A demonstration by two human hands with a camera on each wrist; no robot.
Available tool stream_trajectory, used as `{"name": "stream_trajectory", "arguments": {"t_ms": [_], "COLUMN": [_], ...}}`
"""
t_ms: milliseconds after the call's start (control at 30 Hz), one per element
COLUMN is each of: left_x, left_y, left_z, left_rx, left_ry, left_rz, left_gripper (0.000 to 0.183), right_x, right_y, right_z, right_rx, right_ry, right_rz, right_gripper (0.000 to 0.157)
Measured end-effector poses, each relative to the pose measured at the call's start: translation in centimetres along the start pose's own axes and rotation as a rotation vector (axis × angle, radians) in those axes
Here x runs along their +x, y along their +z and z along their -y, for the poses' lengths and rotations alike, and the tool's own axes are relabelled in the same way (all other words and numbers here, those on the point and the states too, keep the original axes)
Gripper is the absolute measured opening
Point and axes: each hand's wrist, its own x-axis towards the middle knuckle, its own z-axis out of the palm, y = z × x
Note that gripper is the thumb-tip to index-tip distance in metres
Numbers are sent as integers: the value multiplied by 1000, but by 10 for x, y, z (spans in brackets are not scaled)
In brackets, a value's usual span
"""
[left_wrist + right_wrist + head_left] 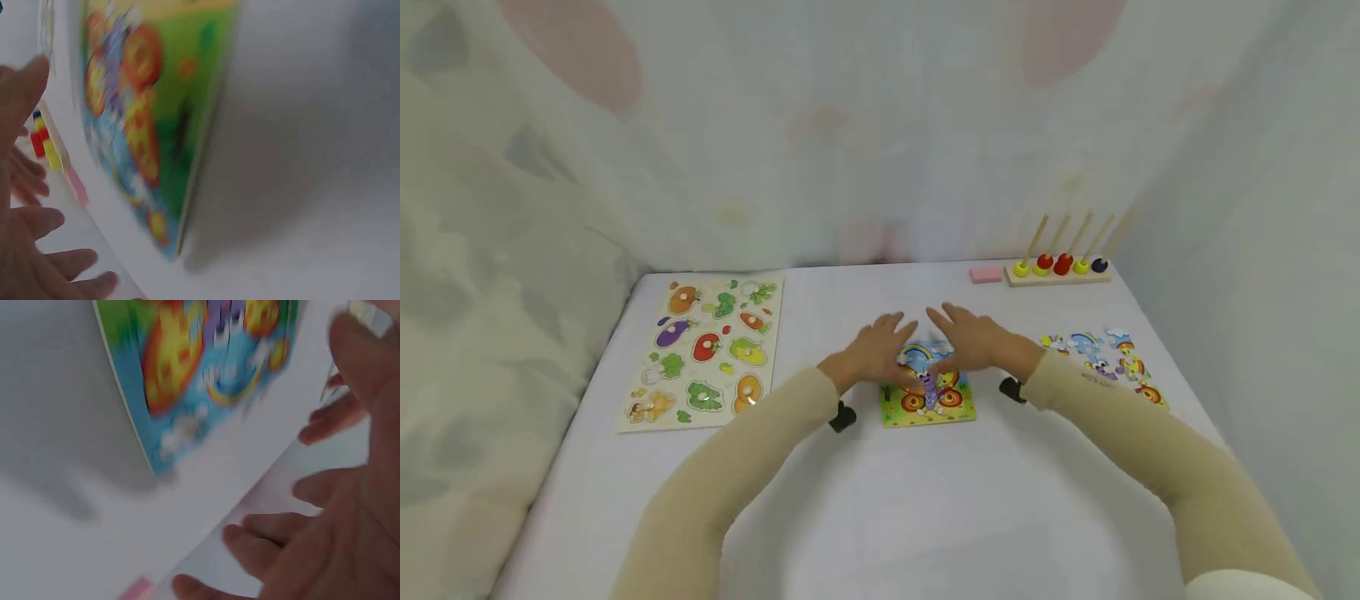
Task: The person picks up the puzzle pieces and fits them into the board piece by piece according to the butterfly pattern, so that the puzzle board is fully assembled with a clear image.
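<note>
both grips are apart: the left grip (871, 350) and the right grip (973, 340) are held with thumbs and fingers spread, holding nothing. the butterfly board (928, 396) sits on the bench (955, 492), below and between them. they face each other across its upper half, probably so that either grip could meet a side of it.

well to the right of the right grip, partly behind the sleeve (1097, 417), lie puzzle pieces (1131, 364) with similar rainbow and cloud art; perhaps they are set aside there to stay within reach without crowding the middle. the vegetable board (698, 371), left of the left grip, and the bead stand (1060, 280) and pink block (986, 275), beyond the right grip, seem parked out of the way likewise.

the head view alone lays out both sides, but there the grips overlap the board, so contact is hard to judge. both wrist views, though blurred, show a gap between fingers and board. the left one adds its thin pale edge, the right one a cloud-printed corner.
</note>
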Motion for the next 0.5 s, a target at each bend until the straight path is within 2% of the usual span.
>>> {"name": "stream_trajectory", "arguments": {"t_ms": [67, 133, 200, 300, 500], "left_x": [-13, -23, -29, -32, -30], "left_y": [18, 33, 44, 53, 62], "left_z": [-5, -7, -5, 0, 11], "left_rx": [-2, -22, -43, -72, -145], "left_ry": [42, 45, 25, -1, -10], "left_rz": [62, 91, 85, 47, -2], "left_gripper": [116, 123, 129, 132, 131], "right_x": [-19, -35, -45, -52, -49], "right_y": [20, 38, 52, 65, 74], "right_z": [-1, -4, -8, -13, -19], "right_rx": [26, 54, 71, 82, 78], "right_ry": [10, 30, 48, 61, 67], "right_rz": [69, 111, 123, 105, 72], "right_gripper": [111, 117, 121, 117, 110]}}
